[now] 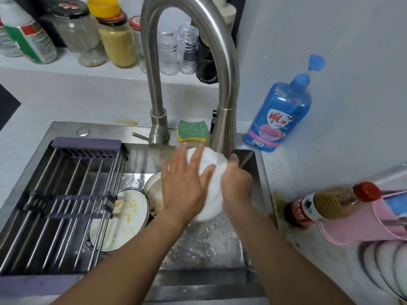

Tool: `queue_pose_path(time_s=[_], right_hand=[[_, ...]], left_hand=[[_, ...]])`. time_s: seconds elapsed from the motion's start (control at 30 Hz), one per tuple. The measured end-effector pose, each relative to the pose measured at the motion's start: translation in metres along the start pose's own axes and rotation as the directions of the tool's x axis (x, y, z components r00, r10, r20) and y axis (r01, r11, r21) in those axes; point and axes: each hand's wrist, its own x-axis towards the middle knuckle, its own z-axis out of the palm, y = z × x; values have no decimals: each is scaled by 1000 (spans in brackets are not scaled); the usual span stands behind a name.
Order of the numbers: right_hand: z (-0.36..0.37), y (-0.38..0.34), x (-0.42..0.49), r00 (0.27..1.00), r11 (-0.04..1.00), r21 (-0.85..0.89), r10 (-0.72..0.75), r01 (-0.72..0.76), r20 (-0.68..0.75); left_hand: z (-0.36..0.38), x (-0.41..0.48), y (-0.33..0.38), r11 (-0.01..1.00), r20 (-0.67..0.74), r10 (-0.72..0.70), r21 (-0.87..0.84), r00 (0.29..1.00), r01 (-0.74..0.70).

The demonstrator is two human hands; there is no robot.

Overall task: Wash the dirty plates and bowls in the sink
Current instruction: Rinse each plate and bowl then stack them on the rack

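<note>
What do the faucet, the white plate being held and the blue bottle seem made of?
Faucet: brushed steel, by its dull grey sheen. White plate: probably glazed ceramic, smooth and wet-glossy. Blue detergent bottle: translucent plastic; light passes through.

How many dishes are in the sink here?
3: a white plate held under the faucet, a stained plate beneath the rack, a dirty bowl beside it. Others may be hidden.

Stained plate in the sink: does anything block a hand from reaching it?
Partly. The drying rack spans the left side of the stained plate; its right side lies uncovered. The right hand grips a white dish.
</note>
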Motion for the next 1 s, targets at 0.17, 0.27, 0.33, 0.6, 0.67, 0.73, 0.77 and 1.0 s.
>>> queue_pose_path(time_s=[0.17, 0.27, 0.33, 0.6, 0.67, 0.73, 0.77, 1.0], right_hand=[[-6, 9, 9, 997, 997, 13, 71, -71, 8], [-10, 18, 19, 990, 989, 40, 142, -143, 27], [-13, 21, 23, 980, 978, 76, 189, -193, 56], [-11, 26, 33, 992, 996, -33, 80, -77, 97], [-8, 21, 29, 986, 954, -255, -139, 159, 97], [-3, 18, 25, 925, 773, -508, -316, 380, 210], [2, 18, 23, 887, 628, -628, -363, 459, 286], [22, 19, 12, 789, 353, -705, -277, 615, 549]], left_hand=[[-10, -8, -7, 713, 182, -446, -519, 876, 471], [-17, -16, -4, 336, 325, -529, -768, 784, 545], [-19, -20, -7, -71, 581, -386, -793, 717, 605], [-22, -38, -13, -382, 730, 44, -618, 682, 687], [-22, -38, -15, -370, 732, 31, -624, 680, 689], [-23, -39, -12, -352, 740, 39, -618, 671, 703], [-23, -39, -9, -350, 749, 45, -608, 661, 712], [-17, -39, 0, -533, 751, 62, -532, 658, 658]])
